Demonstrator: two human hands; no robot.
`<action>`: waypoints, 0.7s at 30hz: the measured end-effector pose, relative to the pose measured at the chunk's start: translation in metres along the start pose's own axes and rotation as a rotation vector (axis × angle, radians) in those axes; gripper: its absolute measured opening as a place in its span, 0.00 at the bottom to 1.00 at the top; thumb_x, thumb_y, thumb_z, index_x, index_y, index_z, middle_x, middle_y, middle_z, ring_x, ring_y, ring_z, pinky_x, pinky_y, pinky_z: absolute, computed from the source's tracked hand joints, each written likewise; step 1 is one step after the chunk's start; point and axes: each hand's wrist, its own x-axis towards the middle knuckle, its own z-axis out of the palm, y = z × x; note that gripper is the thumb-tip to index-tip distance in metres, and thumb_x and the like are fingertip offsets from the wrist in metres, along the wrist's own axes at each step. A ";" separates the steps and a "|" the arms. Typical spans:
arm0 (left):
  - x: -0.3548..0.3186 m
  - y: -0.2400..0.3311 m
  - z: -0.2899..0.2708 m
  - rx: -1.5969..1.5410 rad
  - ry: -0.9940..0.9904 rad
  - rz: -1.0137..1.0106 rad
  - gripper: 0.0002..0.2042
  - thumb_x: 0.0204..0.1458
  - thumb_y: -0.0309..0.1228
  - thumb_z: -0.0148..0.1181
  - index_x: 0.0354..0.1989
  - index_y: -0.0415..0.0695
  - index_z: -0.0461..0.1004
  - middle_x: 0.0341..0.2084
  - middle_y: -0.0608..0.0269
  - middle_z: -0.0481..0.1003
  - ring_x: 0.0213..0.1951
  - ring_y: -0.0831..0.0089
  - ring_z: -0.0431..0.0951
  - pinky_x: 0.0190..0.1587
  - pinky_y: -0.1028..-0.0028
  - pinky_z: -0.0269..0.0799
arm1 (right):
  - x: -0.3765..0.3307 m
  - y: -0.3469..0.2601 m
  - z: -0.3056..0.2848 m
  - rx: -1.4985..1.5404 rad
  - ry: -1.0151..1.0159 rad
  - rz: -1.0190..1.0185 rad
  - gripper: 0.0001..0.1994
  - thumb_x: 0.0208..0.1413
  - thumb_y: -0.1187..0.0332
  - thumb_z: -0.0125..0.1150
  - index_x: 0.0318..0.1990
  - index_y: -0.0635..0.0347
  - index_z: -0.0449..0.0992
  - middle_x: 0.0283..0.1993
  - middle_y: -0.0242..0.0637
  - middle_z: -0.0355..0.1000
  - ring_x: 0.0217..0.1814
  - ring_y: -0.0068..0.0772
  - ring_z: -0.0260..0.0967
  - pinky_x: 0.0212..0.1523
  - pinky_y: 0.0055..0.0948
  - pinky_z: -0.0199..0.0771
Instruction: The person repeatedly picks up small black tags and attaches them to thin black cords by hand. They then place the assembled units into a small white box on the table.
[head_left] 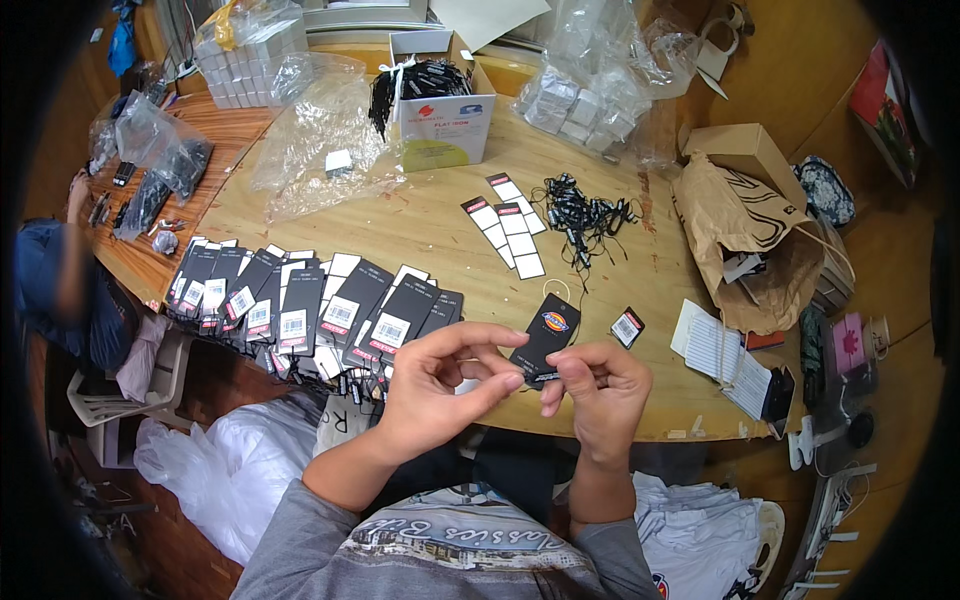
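Both forearms are raised from the lower edge of the view and are brought together over the near edge of the counter. The left hand is held with the palm turned toward the right, its thumb and forefinger stretched out and pinched at their tips, the other fingers curled loosely beneath. The right hand is held close beside it, fingers bent inward, thumb and forefinger closed in a fine grip. The fingertips of the two hands are nearly met. Grey sleeves are pushed up to the elbows.
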 end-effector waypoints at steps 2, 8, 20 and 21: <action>0.000 0.001 0.000 0.018 0.001 -0.019 0.15 0.40 0.17 0.55 0.40 0.35 0.66 0.24 0.62 0.72 0.28 0.82 0.72 0.27 0.87 0.65 | 0.000 -0.001 0.000 -0.019 0.000 0.003 0.04 0.45 0.77 0.54 0.27 0.70 0.70 0.18 0.36 0.67 0.17 0.19 0.63 0.18 0.13 0.64; 0.001 0.004 0.000 0.021 -0.049 -0.043 0.14 0.40 0.17 0.55 0.38 0.34 0.67 0.23 0.63 0.71 0.26 0.83 0.71 0.27 0.87 0.65 | -0.004 -0.007 0.000 -0.076 -0.033 -0.014 0.02 0.45 0.79 0.54 0.26 0.71 0.69 0.18 0.34 0.66 0.17 0.17 0.62 0.16 0.13 0.62; 0.015 0.001 -0.015 -0.167 -0.401 -0.092 0.32 0.27 0.22 0.66 0.46 0.33 0.60 0.36 0.61 0.65 0.36 0.77 0.66 0.41 0.77 0.62 | -0.010 -0.006 0.003 0.032 -0.185 0.118 0.03 0.46 0.76 0.54 0.26 0.68 0.70 0.18 0.33 0.66 0.17 0.15 0.61 0.16 0.11 0.60; 0.015 0.001 -0.016 -0.180 -0.422 -0.103 0.32 0.26 0.22 0.67 0.46 0.33 0.60 0.36 0.62 0.65 0.36 0.76 0.65 0.41 0.77 0.61 | -0.011 -0.005 0.003 0.018 -0.183 0.123 0.03 0.46 0.76 0.54 0.26 0.68 0.70 0.18 0.33 0.66 0.17 0.15 0.61 0.15 0.11 0.60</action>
